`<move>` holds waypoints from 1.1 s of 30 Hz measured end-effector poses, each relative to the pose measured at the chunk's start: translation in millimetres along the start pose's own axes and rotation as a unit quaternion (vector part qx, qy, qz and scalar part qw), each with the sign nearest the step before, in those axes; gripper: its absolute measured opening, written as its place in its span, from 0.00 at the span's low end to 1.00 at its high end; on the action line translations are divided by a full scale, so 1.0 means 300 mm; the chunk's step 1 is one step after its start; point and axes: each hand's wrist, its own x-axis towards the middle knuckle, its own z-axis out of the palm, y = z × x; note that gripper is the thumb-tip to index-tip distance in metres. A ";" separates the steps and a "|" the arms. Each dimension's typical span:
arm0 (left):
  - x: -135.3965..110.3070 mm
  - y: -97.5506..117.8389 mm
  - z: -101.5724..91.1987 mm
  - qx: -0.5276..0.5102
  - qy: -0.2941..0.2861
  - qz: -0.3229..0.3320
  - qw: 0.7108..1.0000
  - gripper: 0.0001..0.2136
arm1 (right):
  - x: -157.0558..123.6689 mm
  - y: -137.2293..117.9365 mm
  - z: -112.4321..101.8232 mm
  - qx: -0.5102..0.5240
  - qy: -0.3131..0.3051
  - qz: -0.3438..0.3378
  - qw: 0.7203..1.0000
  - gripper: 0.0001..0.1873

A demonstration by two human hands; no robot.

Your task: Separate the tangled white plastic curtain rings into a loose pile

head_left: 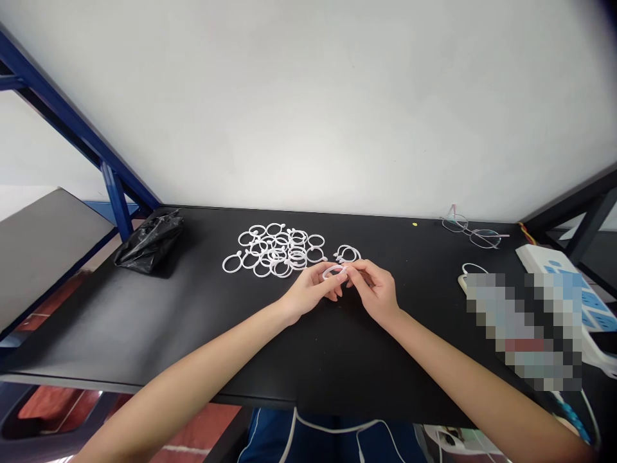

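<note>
Between my two hands is a white plastic ring (332, 272), held above the black table. My left hand (315, 283) is closed, its thumb and fingers gripping the ring's left side. The fingertips of my right hand (373, 284) pinch the ring at its right end, where a small joint is partly hidden. Just beyond my hands lie a few similar rings (348, 251) close together. To their left spreads a loose pile of white rings (277, 249), each with a small knob.
A crumpled black plastic bag (152, 241) lies at the table's left. Eyeglasses (472, 230) rest at the back right. On the right are a power strip (573, 283) and a blurred-out object (525, 331). White cables (332, 427) hang below the table's (193, 360) front edge.
</note>
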 end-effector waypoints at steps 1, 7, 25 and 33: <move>0.001 -0.002 0.000 0.001 0.000 0.001 1.000 0.20 | 0.001 -0.003 0.000 0.006 -0.001 0.003 1.000 0.09; 0.003 -0.011 -0.002 -0.015 0.001 0.005 1.000 0.19 | 0.007 -0.010 -0.001 0.071 -0.019 0.057 0.996 0.09; 0.004 -0.002 0.005 0.009 0.008 0.018 1.000 0.18 | 0.001 -0.013 0.002 0.094 -0.017 0.085 0.992 0.11; 0.006 -0.003 0.004 0.007 0.004 0.021 1.000 0.17 | 0.002 -0.017 0.003 0.092 -0.016 0.085 0.992 0.11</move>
